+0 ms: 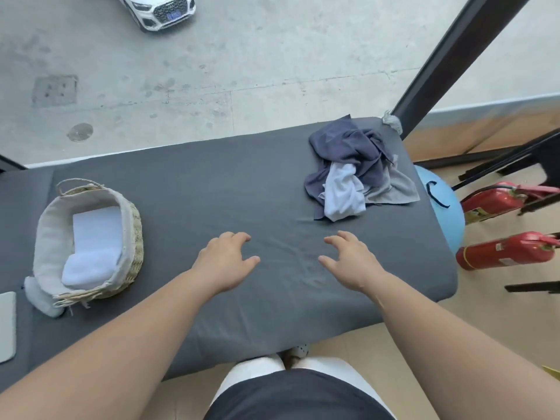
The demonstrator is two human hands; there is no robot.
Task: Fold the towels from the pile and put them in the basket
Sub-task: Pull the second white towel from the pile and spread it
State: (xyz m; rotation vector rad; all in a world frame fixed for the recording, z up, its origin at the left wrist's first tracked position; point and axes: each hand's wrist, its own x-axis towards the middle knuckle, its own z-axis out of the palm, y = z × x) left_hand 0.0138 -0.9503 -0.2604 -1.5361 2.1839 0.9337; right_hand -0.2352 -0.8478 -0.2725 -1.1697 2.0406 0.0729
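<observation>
Inventory, head cam. I place every item vs. the table (212, 189).

1. Table: dark grey cover, creased near front-centre.
2. Basket (41, 225): wicker w/ cloth liner, on table's left end, upright, handle at its far side.
3. Towels (97, 231): 2 white, folded, inside the basket; one lies flat, the other is a thicker fold nearer table's front.
4. Pile (357, 165): unfolded, on table's far right corner; I count dark blue, pale blue and grey pcs, tangled.
5. Left hand (225, 262): over table's front-centre, palm down, fingers spread and slightly bent, holding nothing. I can't tell if the tips touch the cover.
6. Right hand (351, 262): just right of the left hand, apart from it, same pose, holding nothing; near the pile, not touching it.
7. Pad (6, 325): pale grey, flat, at table's left front edge, partly out of view.
8. Ball (441, 204): blue, on floor against table's right side.
9. Extinguishers (509, 251): 2 red, lying on floor right of table, past the ball.
10. Post (454, 56): black, rising from behind table's far right corner.
11. Car (157, 7): white, on concrete well beyond table's far edge.
</observation>
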